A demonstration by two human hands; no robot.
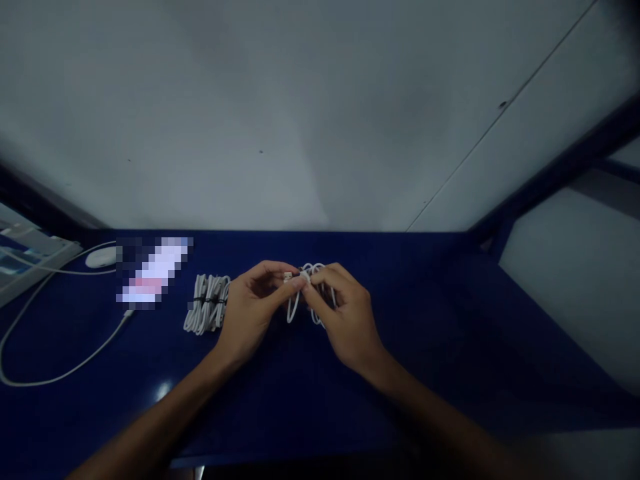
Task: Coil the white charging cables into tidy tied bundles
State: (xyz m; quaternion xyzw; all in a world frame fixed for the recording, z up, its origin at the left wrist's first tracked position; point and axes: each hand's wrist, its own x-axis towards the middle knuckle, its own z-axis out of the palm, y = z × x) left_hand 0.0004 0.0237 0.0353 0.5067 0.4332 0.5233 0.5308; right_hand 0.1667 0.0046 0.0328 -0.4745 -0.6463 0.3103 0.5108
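Note:
Both my hands meet over the blue table, pinching a white USB cable [293, 310] with a loop hanging down. My left hand [250, 307] is closed on it, with a USB plug [287, 276] showing by its fingertips. Thumb and fingers of my right hand [350, 307] press on the same cable close to the left thumb. Behind and under the right fingers are more white cable coils [316, 317]; whether they belong to the held cable I cannot tell. Several coiled white cables [203, 303] with black ties lie just left of my left hand, partly covered by it.
A phone with a lit, blurred-out screen [155, 270] lies at the left, plugged into a white charging cable [90, 367]. Beyond it are a white rounded object [101, 257] and a pale tray [45, 263]. A grey wall [300, 120] rises behind the blue table [430, 300].

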